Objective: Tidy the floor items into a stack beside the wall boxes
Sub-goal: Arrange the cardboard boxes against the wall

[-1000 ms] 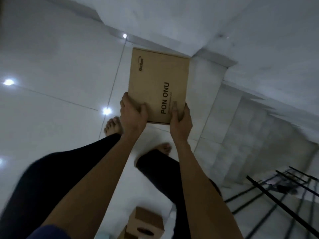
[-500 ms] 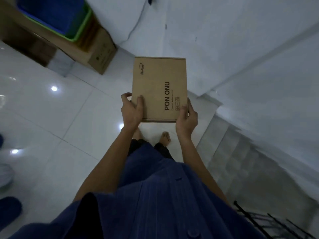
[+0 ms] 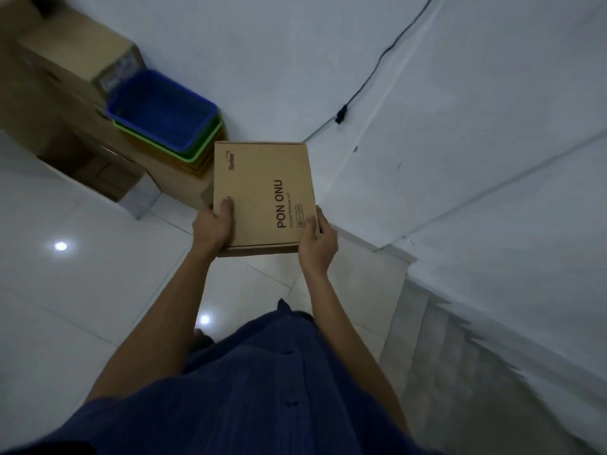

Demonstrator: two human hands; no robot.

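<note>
The person is holding a flat cardboard box (image 3: 262, 188) out in front of the body, off the floor (image 3: 82, 307), with its printed face "PON ONU" turned up. The left hand (image 3: 213, 226) is gripping the near left corner, with the thumb lying on the top face and the fingers curling underneath. The right hand (image 3: 317, 244) is gripping the near right corner the same way, with the thumb pressing on top beside the print and the fingers wrapping the side edge. Both arms are reaching forward from a blue shirt (image 3: 262, 405).

Beyond the box and to its left, the wall boxes (image 3: 65, 80) are standing stacked against the wall (image 3: 295, 60). A blue basket (image 3: 161, 110) is sitting nested inside a green basket (image 3: 200, 147) on top of a lower carton in that pile. In the view, the left edge of the held box is overlapping this carton, and the box's far edge is lying near the green basket's corner.

A dark cable (image 3: 377, 68) is running down the wall to the corner. Stairs (image 3: 476, 372) are dropping away on the right.
</note>
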